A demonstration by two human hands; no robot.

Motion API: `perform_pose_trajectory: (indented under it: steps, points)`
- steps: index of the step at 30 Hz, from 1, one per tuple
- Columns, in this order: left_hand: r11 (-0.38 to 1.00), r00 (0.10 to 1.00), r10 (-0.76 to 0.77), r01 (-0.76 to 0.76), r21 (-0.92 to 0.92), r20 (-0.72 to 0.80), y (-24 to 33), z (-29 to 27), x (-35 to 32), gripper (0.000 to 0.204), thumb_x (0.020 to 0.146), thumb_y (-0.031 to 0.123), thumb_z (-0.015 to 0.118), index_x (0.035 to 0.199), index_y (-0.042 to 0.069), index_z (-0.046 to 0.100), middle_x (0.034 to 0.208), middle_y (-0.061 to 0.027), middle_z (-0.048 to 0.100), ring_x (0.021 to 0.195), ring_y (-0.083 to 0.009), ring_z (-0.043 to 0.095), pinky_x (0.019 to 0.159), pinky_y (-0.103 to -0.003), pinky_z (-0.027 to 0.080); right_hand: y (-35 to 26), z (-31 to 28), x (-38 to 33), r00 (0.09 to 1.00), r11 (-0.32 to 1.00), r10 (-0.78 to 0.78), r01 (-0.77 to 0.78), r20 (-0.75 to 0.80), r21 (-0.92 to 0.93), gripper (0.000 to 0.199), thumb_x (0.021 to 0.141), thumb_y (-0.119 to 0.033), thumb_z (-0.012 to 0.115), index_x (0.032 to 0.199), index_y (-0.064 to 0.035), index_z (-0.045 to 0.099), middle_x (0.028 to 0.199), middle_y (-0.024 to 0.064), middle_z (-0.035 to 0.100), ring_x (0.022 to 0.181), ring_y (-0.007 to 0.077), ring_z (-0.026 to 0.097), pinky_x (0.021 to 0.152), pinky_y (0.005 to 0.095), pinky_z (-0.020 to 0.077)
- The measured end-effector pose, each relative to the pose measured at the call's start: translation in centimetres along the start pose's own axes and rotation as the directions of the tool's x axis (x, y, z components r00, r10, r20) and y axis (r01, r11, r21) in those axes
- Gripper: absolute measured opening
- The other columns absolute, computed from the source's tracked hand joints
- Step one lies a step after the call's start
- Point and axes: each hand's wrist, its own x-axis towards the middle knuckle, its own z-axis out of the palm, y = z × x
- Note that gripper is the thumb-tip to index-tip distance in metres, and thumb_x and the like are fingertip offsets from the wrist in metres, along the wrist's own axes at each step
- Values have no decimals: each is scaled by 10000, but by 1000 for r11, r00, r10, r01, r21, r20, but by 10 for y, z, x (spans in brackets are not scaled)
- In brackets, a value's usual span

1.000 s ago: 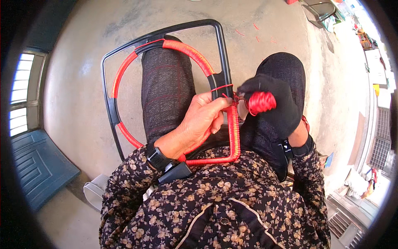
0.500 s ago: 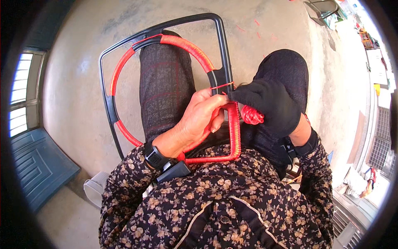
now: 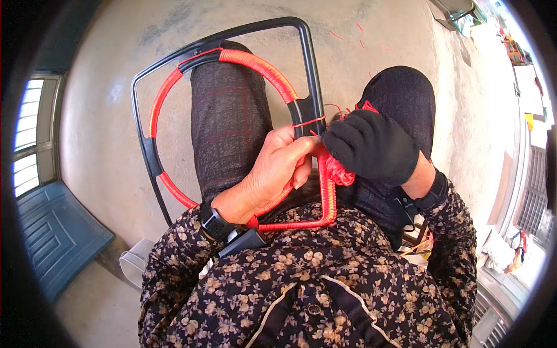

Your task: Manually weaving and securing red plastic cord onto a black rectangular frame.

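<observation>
A black frame with a ring inside it rests across my lap. Red cord is wound tightly round parts of the ring and round the near right corner, while other stretches are bare. My bare left hand grips the frame where the ring meets the right side bar. Close beside it, my right hand in a black glove is closed round a bundle of red cord at the bar's outer side. Loose cord pokes out above the glove. A single strand crosses the bare joint just beyond my left thumb.
Both my knees, in dark trousers, lie under and beside the frame. Red cord scraps are scattered on the concrete floor. At left stand a blue panel and a white bin. A chair is at far right.
My gloved hand has turned over and closed round the cord bundle, which has shifted left against the bar. The frame has moved slightly left; my left hand keeps its grip.
</observation>
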Motion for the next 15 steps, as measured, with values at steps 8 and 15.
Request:
perform_pose_trajectory:
  steps: [8,15]
  points:
    - [998,998,59,-59,-11,-8,-5,-2,0,118,932,150,521,895,51,572,629,13,520,381,-68,415,350,-215,324,-7,13,-3,855,512,498,-424,144,747,301,682,-49,664,977,-56,607,890,71,634,813,214,634,716,313,515]
    - [993,992,121,-122,10,23,-8,-11,0,100,918,154,564,925,54,559,703,5,545,407,-72,452,354,-212,345,-38,27,-5,634,-141,690,-356,350,924,265,723,8,732,941,-45,592,928,27,623,860,108,581,779,268,480]
